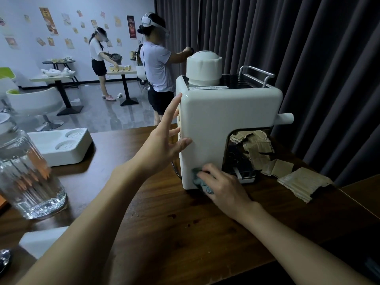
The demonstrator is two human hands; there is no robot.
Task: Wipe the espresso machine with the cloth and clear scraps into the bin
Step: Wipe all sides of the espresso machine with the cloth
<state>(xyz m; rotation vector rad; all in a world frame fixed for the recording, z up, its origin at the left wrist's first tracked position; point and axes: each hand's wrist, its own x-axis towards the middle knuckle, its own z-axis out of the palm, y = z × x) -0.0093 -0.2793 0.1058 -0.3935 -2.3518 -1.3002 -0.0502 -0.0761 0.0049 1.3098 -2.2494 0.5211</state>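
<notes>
A cream espresso machine (224,120) stands on the dark wooden table (174,233). My left hand (166,138) rests with straight, spread fingers against the machine's left edge. My right hand (222,186) grips a grey-blue cloth (200,181) and presses it to the machine's lower front corner. Torn brown cardboard scraps (257,149) fill the recess under the machine's spout and spill onto the table, and a larger scrap (302,182) lies to the right. No bin is in view.
A tall ribbed glass jar (26,175) stands at the near left, with a white moulded tray (61,147) behind it. Dark curtains (308,48) hang close behind the machine. Two people work at small tables in the background room.
</notes>
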